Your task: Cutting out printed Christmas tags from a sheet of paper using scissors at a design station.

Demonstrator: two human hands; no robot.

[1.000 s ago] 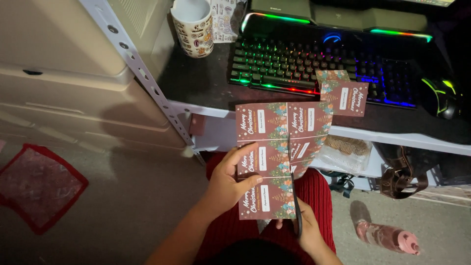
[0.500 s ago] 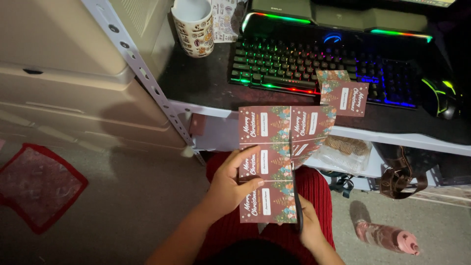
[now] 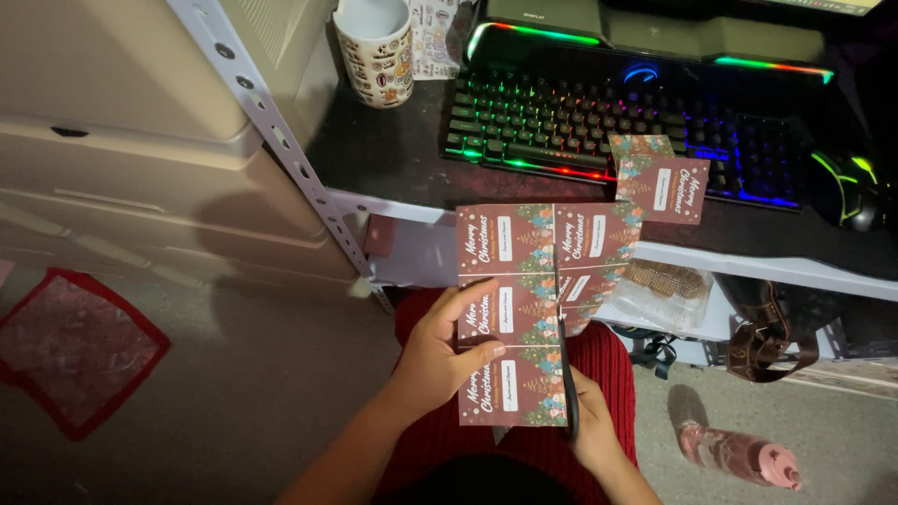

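My left hand [image 3: 440, 351] holds a printed sheet of dark red holiday cards [image 3: 510, 281] by its left edge, thumb across the front, above my lap. My right hand [image 3: 594, 430] is shut on a pair of scissors [image 3: 567, 369] whose blades run up the sheet's middle seam, between the left and right columns of cards. Some separate cut cards [image 3: 659, 178] lie on the desk by the lit keyboard [image 3: 617, 126].
A patterned mug [image 3: 376, 47] stands on the dark desk at the back left. A perforated metal shelf post [image 3: 281, 140] runs diagonally beside beige drawers [image 3: 122, 159]. A pink bottle [image 3: 739, 454] and a brown bag [image 3: 762, 327] lie on the floor at right; a red mat [image 3: 70, 346] at left.
The scissors have advanced up the sheet's middle seam, and the sheet has shifted slightly in my left hand.
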